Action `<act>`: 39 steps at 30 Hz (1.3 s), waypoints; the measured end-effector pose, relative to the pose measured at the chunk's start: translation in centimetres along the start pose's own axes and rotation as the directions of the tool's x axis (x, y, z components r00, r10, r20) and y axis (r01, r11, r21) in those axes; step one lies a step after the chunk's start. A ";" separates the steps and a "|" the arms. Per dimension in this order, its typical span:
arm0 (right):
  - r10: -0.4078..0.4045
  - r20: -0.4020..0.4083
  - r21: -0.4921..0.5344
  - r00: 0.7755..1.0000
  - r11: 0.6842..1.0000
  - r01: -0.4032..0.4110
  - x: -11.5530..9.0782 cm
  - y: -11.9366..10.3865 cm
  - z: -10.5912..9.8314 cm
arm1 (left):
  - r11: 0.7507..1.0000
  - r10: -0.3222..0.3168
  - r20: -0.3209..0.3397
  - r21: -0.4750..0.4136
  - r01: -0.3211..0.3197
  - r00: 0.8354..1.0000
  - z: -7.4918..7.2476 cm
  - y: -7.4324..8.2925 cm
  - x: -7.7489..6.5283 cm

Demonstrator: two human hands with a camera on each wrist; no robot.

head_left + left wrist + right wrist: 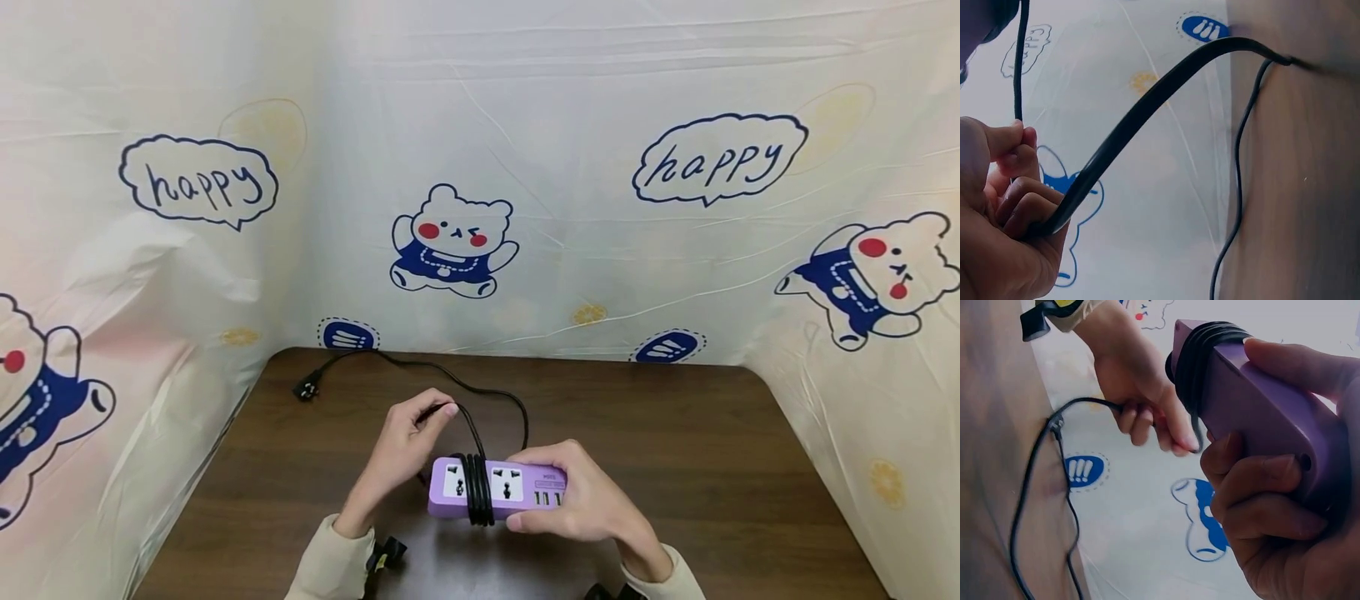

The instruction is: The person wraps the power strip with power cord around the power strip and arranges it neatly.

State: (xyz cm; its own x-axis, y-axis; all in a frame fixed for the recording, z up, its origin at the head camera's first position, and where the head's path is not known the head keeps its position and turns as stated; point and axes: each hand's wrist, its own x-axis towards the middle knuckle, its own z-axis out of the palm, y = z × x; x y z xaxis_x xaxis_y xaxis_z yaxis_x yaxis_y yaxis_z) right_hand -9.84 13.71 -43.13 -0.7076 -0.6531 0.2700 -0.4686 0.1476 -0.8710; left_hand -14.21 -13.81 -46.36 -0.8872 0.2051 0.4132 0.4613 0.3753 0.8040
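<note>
A purple power strip (pixel 528 490) with white sockets and USB ports is held in my right hand (pixel 588 492), thumb on its near side and fingers round the far side. Several turns of its black cord (pixel 478 492) wrap round the strip's left half. Up and left of the strip, my left hand (pixel 408 437) pinches the cord between thumb and fingertips. In the left wrist view, the cord (pixel 1116 144) also passes through the curled lower fingers of that hand. The right wrist view shows the strip's underside (pixel 1272 419) lifted off the table.
Loose cord curves over the brown table (pixel 675 433) behind the hands. It ends in a black plug (pixel 306 387) near the back left edge. A pale printed curtain (pixel 570 167) with bears and "happy" bubbles encloses the back and sides.
</note>
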 end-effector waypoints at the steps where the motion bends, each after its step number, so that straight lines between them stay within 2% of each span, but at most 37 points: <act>1: 0.001 0.002 -0.001 1.000 1.000 -0.001 0.0 0.0 -0.1 | 1.000 -0.001 -0.002 0.000 0.001 1.000 -0.1 0.0 0.0; 6: -0.004 0.037 -0.018 0.999 1.000 0.005 -0.1 -0.1 -0.5 | 1.000 0.008 0.003 -0.014 -0.008 1.000 0.0 0.1 0.0; 11: 0.009 0.055 -0.040 0.998 0.999 -0.007 0.0 0.0 -0.2 | 1.000 0.018 -0.021 -0.013 -0.018 1.000 0.0 1.2 -0.2; 18: 0.073 0.047 -0.087 0.996 0.994 -0.069 0.1 0.9 0.5 | 0.993 0.073 -0.048 0.100 -0.068 0.996 -0.1 2.4 -0.7; 22: 0.106 0.030 -0.168 0.994 0.981 -0.099 0.5 1.4 1.0 | 0.977 0.117 -0.053 0.183 -0.106 0.992 0.1 2.8 -0.7; 28: 0.187 -0.023 -0.275 0.982 0.943 -0.186 0.9 2.1 1.4 | 0.941 0.140 -0.056 0.317 -0.116 0.988 0.6 3.4 -1.0; 34: 0.246 -0.068 -0.297 0.967 0.920 -0.255 1.0 2.5 1.4 | 0.900 0.172 -0.056 0.415 -0.134 0.983 1.1 4.0 -1.4; 39: 0.250 -0.114 -0.307 0.962 0.912 -0.273 1.1 2.7 1.2 | 0.878 0.192 -0.070 0.457 -0.139 0.979 1.5 4.5 -1.7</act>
State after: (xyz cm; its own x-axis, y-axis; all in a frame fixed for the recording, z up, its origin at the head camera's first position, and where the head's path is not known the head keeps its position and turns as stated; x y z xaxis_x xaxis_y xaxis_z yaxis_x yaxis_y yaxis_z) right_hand -11.21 12.47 -45.65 -0.8578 -0.5062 0.0892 -0.3965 0.5413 -0.7415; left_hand -10.61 -11.14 -44.03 -0.7808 0.2092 0.5887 0.5330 0.7145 0.4532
